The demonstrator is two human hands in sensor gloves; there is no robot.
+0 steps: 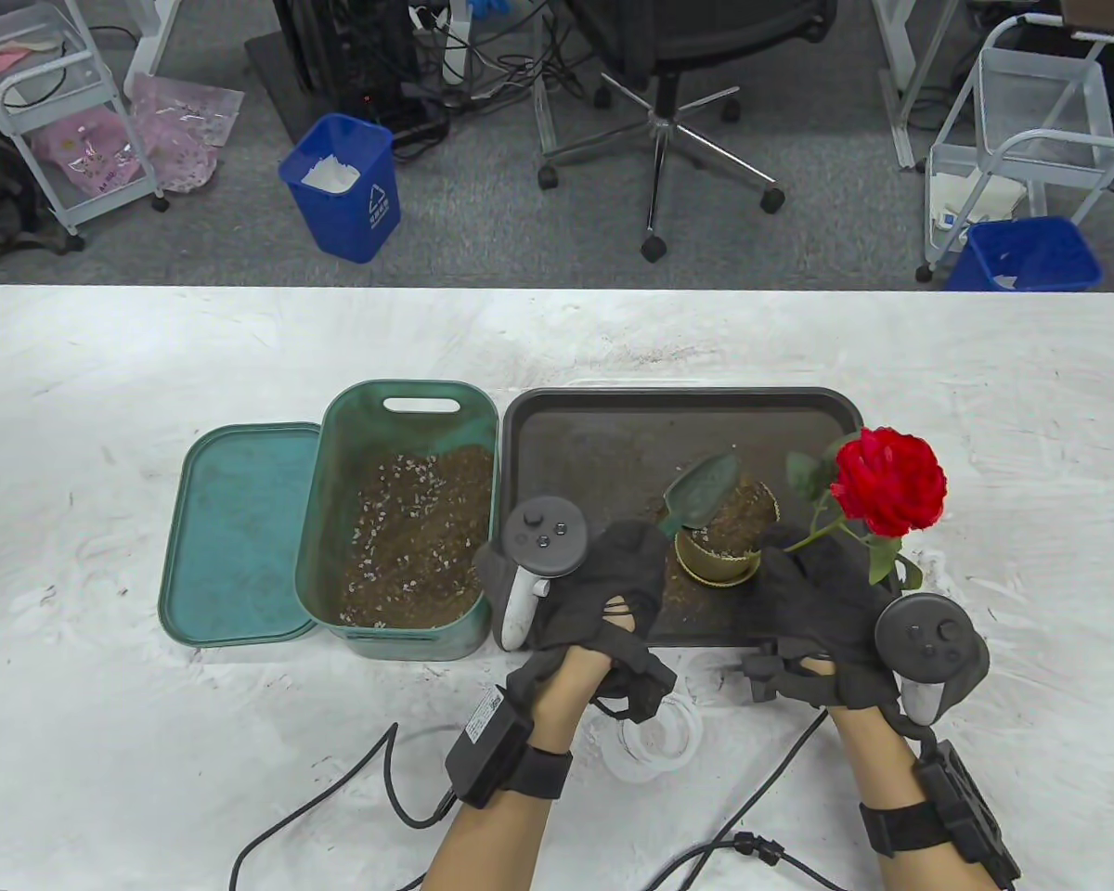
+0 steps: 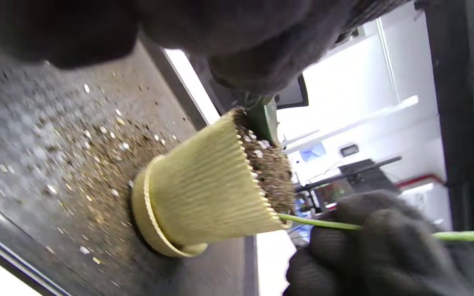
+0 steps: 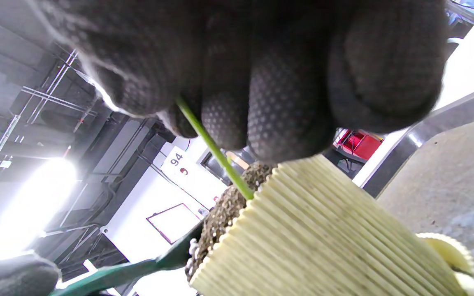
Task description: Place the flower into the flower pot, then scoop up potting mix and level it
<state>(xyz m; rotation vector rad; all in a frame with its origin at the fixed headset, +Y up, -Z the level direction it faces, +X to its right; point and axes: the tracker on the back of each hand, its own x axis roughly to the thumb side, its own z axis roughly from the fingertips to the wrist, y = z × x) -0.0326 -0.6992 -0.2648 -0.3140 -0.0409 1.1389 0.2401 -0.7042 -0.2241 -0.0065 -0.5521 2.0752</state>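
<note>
The tray lay at the table's centre, with the soil bin touching it at 9 o'clock. The pot, heaped with soil, stood at the tray's 6 o'clock edge. The right hand pinched the flower by its stem; only the wrist views showed the stem entering the soil at the pot rim. The left hand gripped the trowel, whose blade rested on the soil; the table view hid that grip.

Table view looks down; both tilted wrist views closely share, seemingly, the flower pot.
</note>
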